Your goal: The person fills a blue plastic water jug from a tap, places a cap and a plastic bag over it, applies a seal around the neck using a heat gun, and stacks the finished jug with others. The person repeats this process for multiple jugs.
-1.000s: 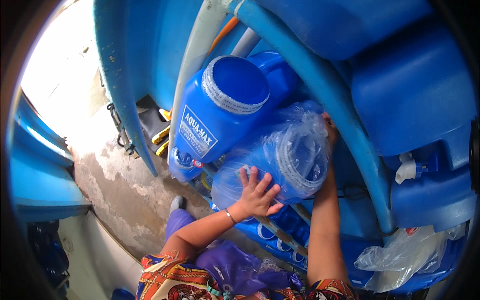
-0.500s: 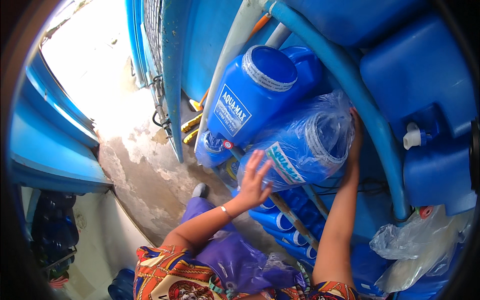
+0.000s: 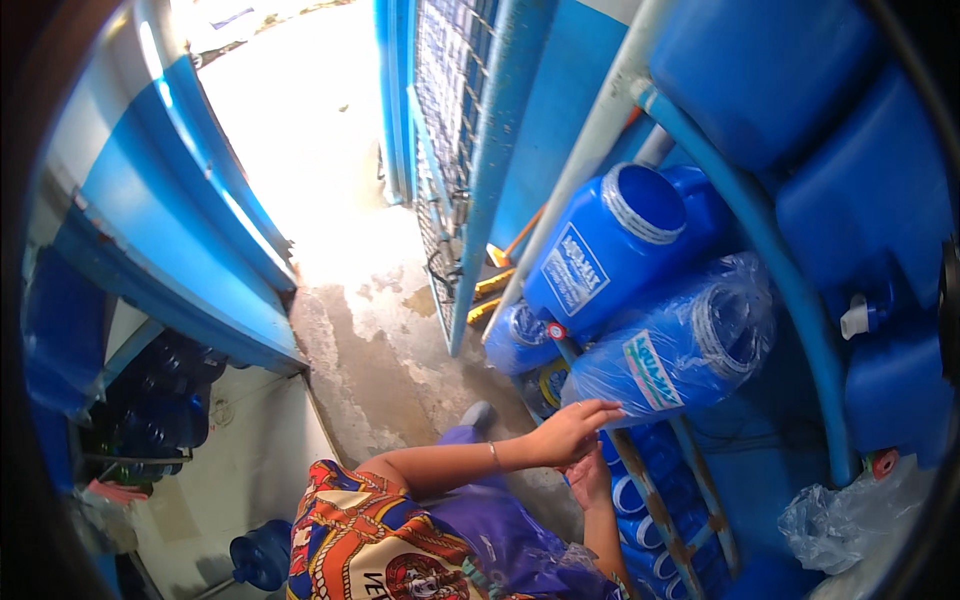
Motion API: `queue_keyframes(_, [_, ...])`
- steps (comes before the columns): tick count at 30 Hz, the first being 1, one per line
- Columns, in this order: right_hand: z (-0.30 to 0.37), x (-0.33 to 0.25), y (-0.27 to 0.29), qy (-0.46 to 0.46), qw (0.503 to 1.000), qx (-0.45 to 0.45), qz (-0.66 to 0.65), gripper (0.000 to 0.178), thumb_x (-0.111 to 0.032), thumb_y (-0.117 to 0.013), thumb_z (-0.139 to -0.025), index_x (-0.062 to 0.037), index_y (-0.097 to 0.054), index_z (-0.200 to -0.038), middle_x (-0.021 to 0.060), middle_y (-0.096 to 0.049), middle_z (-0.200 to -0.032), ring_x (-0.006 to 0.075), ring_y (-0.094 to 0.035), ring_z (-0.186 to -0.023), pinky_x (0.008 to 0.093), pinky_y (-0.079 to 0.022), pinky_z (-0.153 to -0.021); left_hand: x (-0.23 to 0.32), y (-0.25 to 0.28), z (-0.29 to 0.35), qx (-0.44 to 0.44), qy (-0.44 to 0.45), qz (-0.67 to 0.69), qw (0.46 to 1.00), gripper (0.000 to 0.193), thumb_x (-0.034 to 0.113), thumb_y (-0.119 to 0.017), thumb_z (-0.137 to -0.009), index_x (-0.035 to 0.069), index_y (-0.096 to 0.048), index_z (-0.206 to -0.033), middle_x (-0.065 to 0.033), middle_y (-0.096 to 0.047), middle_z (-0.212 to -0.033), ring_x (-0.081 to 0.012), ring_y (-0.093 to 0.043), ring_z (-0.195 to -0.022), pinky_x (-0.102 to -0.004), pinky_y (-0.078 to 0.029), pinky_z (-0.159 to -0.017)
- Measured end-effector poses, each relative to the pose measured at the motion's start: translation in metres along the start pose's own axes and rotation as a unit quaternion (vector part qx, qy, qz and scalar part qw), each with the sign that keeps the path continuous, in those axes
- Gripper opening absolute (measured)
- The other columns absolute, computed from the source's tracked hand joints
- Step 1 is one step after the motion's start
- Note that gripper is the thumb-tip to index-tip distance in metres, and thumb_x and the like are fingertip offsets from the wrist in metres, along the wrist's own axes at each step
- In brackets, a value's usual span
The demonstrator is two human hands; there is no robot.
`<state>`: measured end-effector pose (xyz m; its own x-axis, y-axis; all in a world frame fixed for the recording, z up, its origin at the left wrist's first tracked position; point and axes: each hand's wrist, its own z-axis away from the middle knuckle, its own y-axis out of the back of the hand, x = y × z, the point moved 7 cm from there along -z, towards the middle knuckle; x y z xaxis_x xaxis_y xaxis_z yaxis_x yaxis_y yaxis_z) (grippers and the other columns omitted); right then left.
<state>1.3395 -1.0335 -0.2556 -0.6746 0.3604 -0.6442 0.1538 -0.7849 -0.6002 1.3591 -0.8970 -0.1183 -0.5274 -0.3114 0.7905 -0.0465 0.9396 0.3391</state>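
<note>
My left hand (image 3: 575,432) has its fingers stretched out to the right and holds nothing that I can see. Just below it is my right hand (image 3: 592,478), raised so the two hands meet or overlap; its fingers are partly hidden. Beyond them a wide-mouthed blue water jug (image 3: 665,355) wrapped in clear plastic lies tilted on a metal rack (image 3: 640,470). My left fingertips are close to its base; whether they touch it I cannot tell. Behind it leans an unwrapped blue jug (image 3: 580,265) with an uncapped mouth.
A small plastic-wrapped blue container (image 3: 520,335) sits left of the jugs. More blue jugs (image 3: 650,525) are under the rack. A mesh gate (image 3: 455,130) stands by the bright doorway. At right hang large blue containers, one with a white tap (image 3: 855,322), above a crumpled plastic bag (image 3: 835,520).
My right hand has left the wrapped jug's mouth and come down beside my left hand. My left hand has moved off the jug's side. The view has turned left; the wrapped jug stays on the rack.
</note>
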Motion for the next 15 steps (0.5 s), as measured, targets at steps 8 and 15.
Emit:
queue_keyframes(8, [-0.027,-0.044,-0.138,0.116,0.961,-0.094,-0.233,0.043,-0.049,-0.038,-0.099,-0.0152,-0.053,-0.121,0.0037,-0.049,-0.133,0.0269,-0.046,-0.127,0.0485,-0.033,-0.104,0.036,0.023,0.035,-0.060,-0.056,-0.211,0.974,0.066,0.042,-0.058,-0.086,0.016,-0.038,-0.144,-0.0221,-0.021,-0.153,-0.0372,-0.020,-0.143,-0.0615,-0.008,-0.112])
queue_keyframes(15, [-0.019,-0.019,-0.188,0.098,0.914,-0.226,-0.324,0.041,-0.048,-0.034,-0.100,-0.0207,-0.051,-0.125,-0.0025,-0.044,-0.138,0.0243,-0.044,-0.129,0.0491,-0.024,-0.109,0.054,0.072,0.062,-0.032,-0.048,-0.320,0.946,0.065,0.057,-0.043,-0.091,0.020,-0.040,-0.144,-0.0222,-0.019,-0.155,-0.0366,-0.015,-0.145,-0.0581,0.005,-0.113])
